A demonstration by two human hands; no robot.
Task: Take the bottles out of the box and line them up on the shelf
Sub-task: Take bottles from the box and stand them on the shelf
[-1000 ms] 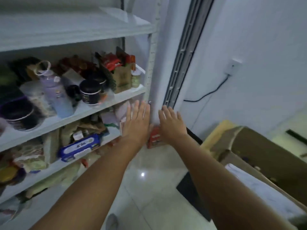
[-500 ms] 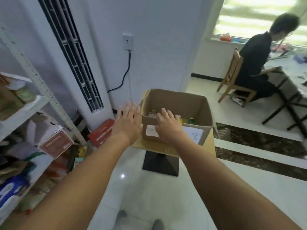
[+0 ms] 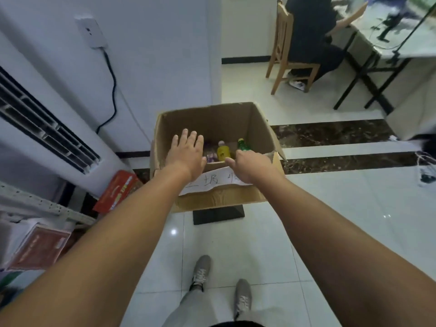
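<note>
Reaching into brown cardboard box (image 3: 212, 119) at frame centre, left hand (image 3: 186, 154) grip apart, right hand (image 3: 247, 167) grip indeterminate, could topple yellow plastic bottle (image 3: 223, 153).

Centre: brown cardboard box (image 3: 212, 119) holding yellow bottle (image 3: 222, 153) and green bottle (image 3: 243, 145); lower left, red carton (image 3: 115, 191); glossy white floor (image 3: 330, 208).
</note>
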